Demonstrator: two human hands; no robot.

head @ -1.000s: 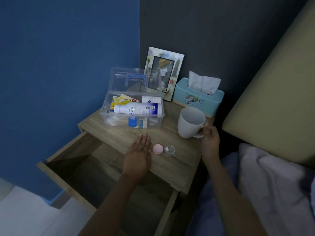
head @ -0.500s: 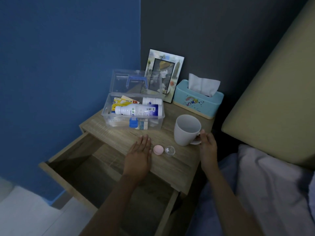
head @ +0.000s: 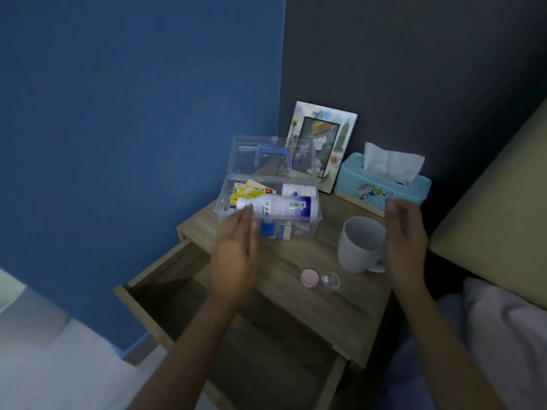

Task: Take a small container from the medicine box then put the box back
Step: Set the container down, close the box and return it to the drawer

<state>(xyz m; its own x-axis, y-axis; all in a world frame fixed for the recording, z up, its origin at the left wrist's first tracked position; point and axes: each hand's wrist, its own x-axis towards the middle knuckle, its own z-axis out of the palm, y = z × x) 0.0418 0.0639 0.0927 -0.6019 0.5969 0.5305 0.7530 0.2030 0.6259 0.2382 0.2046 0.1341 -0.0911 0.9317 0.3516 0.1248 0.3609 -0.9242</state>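
Observation:
The clear medicine box (head: 307,229) stands on the wooden nightstand (head: 299,255) with its lid (head: 245,156) propped upright, blue handle showing. A white and blue bottle (head: 284,207) lies across its contents. In front of it, on the wood, sit a small pink cap (head: 309,277) and a small clear container (head: 330,280), side by side. My left hand (head: 236,253) hovers open over the box's front left corner. My right hand (head: 404,235) is raised open to the right of the white mug (head: 359,244), holding nothing.
A teal tissue box (head: 381,187) and a photo frame (head: 324,143) stand at the back of the nightstand. The drawer (head: 189,300) below is pulled out toward me. A blue wall is on the left; a beige headboard and bedding are on the right.
My left hand lifted off the nightstand and moved up toward the box. My right hand let go of the mug's handle and rose, fingers spread. The mug now rests on the wood.

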